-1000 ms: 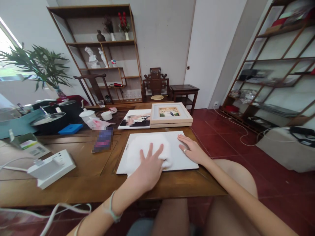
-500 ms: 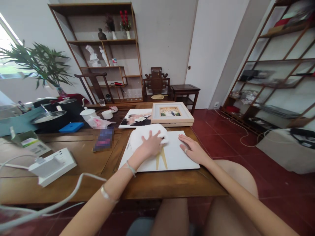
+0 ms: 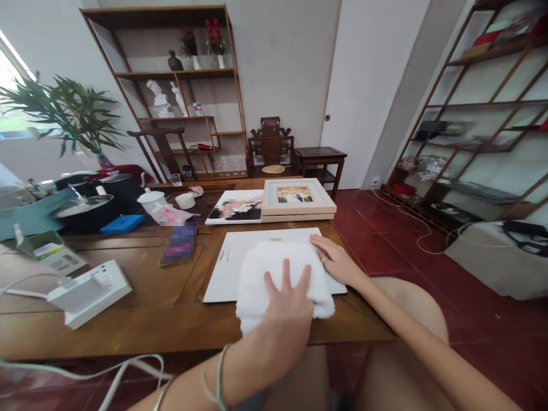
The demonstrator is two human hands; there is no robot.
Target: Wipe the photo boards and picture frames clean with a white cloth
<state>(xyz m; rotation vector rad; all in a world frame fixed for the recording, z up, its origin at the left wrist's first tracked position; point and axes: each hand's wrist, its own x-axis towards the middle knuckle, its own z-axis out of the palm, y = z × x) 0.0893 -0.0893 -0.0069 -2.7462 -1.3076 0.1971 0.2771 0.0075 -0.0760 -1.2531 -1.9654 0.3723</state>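
Where the towel [image 3: 259,288] lies folded at lower centre of the frame, it covers the middle of the white board [image 3: 222,277] and hangs past its near edge. Left hand [image 3: 289,305] flat on top, fingers spread apart, pressing rather than pinching; thumb hidden, so any hold there I cannot tell. Right hand [image 3: 336,260] laid along the board's right side, fingers nearly together, not clamped on anything visible; whether a fingertip hooks under the edge, cannot tell.

Risks, as I judge them: loose towel folds could catch on the board's near edge or bunch under the palm. A hard push with a light right hand might skid the board toward the table's corner. The tan strip [image 3: 276,239] at the far edge could lift if cloth snags it; print at the left side might smudge if the towel is damp (dampness not visible).

Table [image 3: 145,322]: brown wood, panelled. Just beyond the board, a photo [image 3: 248,212] and a pale frame [image 3: 274,216]. Left of the frame: white power strip [image 3: 96,297], purple packet [image 3: 182,242], blue box [image 3: 123,223], pots.

Room: shelf [image 3: 175,74] and plant [image 3: 83,111] upper left; dark chair [image 3: 270,140] centre; white door [image 3: 372,74] upper right; red tiles [image 3: 372,228] right.
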